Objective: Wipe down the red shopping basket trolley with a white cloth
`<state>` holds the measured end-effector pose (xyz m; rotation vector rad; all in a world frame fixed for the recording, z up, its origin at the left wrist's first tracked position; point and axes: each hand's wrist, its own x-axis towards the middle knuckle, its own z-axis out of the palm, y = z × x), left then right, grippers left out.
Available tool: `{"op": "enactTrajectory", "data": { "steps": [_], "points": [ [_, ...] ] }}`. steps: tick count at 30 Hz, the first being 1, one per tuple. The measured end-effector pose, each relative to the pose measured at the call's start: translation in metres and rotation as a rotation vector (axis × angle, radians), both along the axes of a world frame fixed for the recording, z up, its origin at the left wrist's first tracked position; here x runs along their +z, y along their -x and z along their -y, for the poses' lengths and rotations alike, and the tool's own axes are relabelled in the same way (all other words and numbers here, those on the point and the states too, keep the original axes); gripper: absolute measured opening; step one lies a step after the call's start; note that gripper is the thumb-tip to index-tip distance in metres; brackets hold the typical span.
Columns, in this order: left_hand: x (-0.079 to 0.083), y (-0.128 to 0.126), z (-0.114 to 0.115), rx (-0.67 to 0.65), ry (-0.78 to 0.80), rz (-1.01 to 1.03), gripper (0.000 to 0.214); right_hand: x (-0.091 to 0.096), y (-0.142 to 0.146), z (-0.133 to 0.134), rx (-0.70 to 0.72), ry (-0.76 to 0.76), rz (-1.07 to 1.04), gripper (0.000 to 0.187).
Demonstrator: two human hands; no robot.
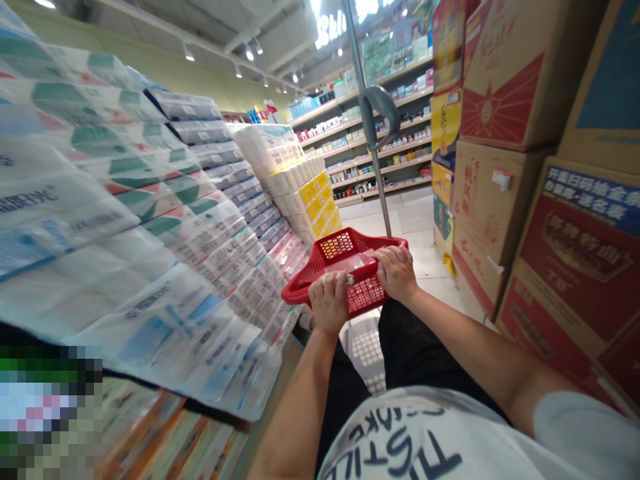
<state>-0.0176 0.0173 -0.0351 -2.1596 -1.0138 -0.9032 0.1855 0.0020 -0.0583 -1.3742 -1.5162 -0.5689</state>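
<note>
A red plastic shopping basket (367,291) with mesh-like sides is in front of my body, around the middle of the view. My left hand (329,300) is closed over its near edge, with a small pale bit showing beside the fingers. Further right, my right hand (396,270) has its fingers curled over the same edge near the corner. Inside the basket, part of a flat, pinkish surface shows, too unclear to name. Both palms and the fingertips are hidden.
Stacked paper packs (150,200) rise close on the left. Printed cardboard cartons (500,193) line the right. A grey pole (383,200) with a loop stands behind the basket; whether they join, I cannot tell. Stocked shelves (363,157) are beyond the tiled floor (413,223).
</note>
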Motion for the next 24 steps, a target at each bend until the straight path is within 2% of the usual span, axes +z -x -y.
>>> {"op": "enactTrajectory", "data": {
  "steps": [5, 7, 12, 19, 24],
  "points": [
    [0.019, -0.003, -0.006, 0.099, 0.11, 0.124, 0.031, 0.001, 0.0, -0.002, 0.0, 0.003, -0.013, 0.025],
    [0.015, -0.003, -0.004, 0.092, 0.097, 0.132, 0.031, 0.001, 0.001, -0.002, 0.003, -0.002, -0.021, 0.024],
    [-0.009, 0.006, 0.003, 0.01, -0.02, 0.048, 0.034, -0.001, -0.001, -0.002, 0.01, -0.007, -0.02, 0.026],
    [0.014, 0.004, -0.006, 0.13, 0.068, 0.049, 0.03, -0.001, 0.0, -0.002, 0.004, 0.003, -0.021, 0.025],
    [-0.007, 0.004, 0.001, 0.029, -0.062, -0.042, 0.037, -0.002, -0.001, -0.002, -0.005, -0.004, -0.026, 0.026]
  ]
}}
